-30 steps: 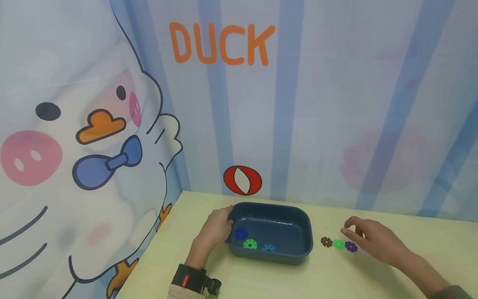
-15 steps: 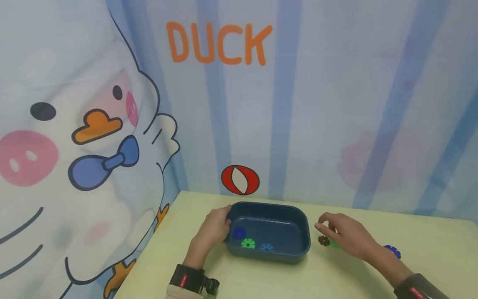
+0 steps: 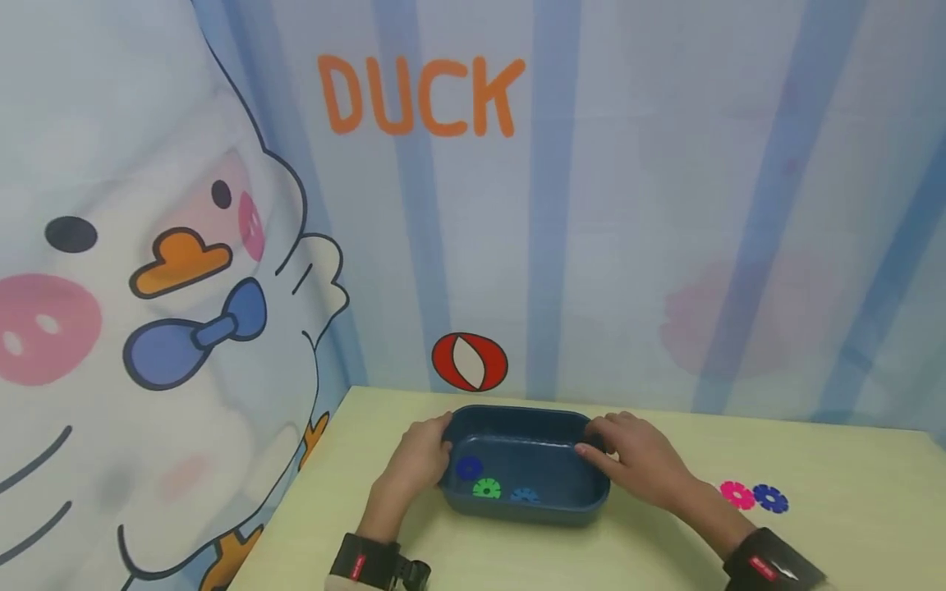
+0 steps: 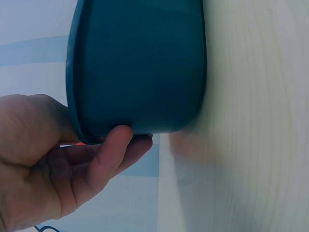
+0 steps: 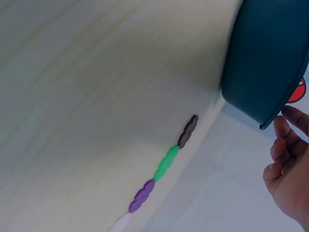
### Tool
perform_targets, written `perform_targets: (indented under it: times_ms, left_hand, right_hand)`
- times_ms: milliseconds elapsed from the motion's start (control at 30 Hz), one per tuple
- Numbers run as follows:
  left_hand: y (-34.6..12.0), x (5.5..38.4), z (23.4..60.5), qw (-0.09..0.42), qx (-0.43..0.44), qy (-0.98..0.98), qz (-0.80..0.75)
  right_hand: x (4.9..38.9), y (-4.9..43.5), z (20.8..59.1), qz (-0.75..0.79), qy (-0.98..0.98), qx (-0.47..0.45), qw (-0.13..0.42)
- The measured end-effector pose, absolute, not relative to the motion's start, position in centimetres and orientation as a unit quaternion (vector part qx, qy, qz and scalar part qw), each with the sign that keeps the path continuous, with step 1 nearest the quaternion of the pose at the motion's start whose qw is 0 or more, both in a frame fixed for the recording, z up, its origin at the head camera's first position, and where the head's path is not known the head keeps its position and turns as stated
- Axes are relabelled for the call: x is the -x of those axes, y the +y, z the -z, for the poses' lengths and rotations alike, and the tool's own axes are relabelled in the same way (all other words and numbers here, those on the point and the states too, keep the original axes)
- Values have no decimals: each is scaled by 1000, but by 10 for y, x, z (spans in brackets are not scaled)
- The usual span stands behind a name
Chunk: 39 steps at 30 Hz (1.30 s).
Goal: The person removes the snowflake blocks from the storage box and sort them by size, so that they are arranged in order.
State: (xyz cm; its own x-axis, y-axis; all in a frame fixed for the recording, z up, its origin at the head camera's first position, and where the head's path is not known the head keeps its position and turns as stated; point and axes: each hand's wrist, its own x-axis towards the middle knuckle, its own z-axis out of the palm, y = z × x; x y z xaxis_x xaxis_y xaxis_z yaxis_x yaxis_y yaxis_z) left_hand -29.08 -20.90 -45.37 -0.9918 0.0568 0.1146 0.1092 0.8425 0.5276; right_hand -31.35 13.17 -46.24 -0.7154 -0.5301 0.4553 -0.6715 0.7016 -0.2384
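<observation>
A dark blue rectangular tub (image 3: 526, 513) stands on the table. Inside it lie a dark blue notched disc (image 3: 469, 469), a green one (image 3: 487, 488) and a lighter blue one (image 3: 525, 495). My left hand (image 3: 415, 460) grips the tub's left end, its fingers bent at the rim in the left wrist view. At the right end, my right hand (image 3: 641, 460) reaches over the rim with loosely bent fingers. Thumb and forefinger are apart, and nothing shows between them. In the right wrist view, its fingertips are right at the tub's rim corner.
Right of the tub, a row of notched discs includes brown (image 5: 188, 131), green (image 5: 166, 163), purple (image 5: 142, 195) and white (image 5: 119, 222) ones. Farther right are pink (image 3: 737, 495) and blue (image 3: 771, 498) ones. A duck-print curtain (image 3: 628, 205) stands behind the table.
My right hand has moved left from above the disc row to the tub's right rim, uncovering the pink and blue discs. The left hand keeps its hold on the tub.
</observation>
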Motion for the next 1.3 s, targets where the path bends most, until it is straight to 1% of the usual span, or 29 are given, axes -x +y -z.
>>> perform_targets:
  times_ms: [100,167,367,633,700,933,1133,1300]
  left_hand:
    - [-213,291,451,45,37,-958,281]
    - [-214,290,451,41,38,-957,285]
    - [-212,290,451,37,39,-956,287]
    - [-209,292,453,36,41,-956,289]
    - [-209,292,454,37,44,-956,288]
    - [-213,290,452,43,38,-959,279]
    - [-212,291,451,33,37,-957,284]
    - [-211,291,452,30,38,-956,291]
  right_hand:
    - [316,119,461,-184,-897,-351,198]
    - [316,112,460,-174,-895,-359,200]
    - [316,99,459,-141,-901,-371,176]
    - [320,82,460,-110,-899,-403,130]
    - [320,78,460,-103,-898,-413,112]
    - [323,60,462,-135,-891,-433,16]
    - [326,49,464,-166,-878,-447,-43]
    - [327,45,466,-161,-878,-445,-78]
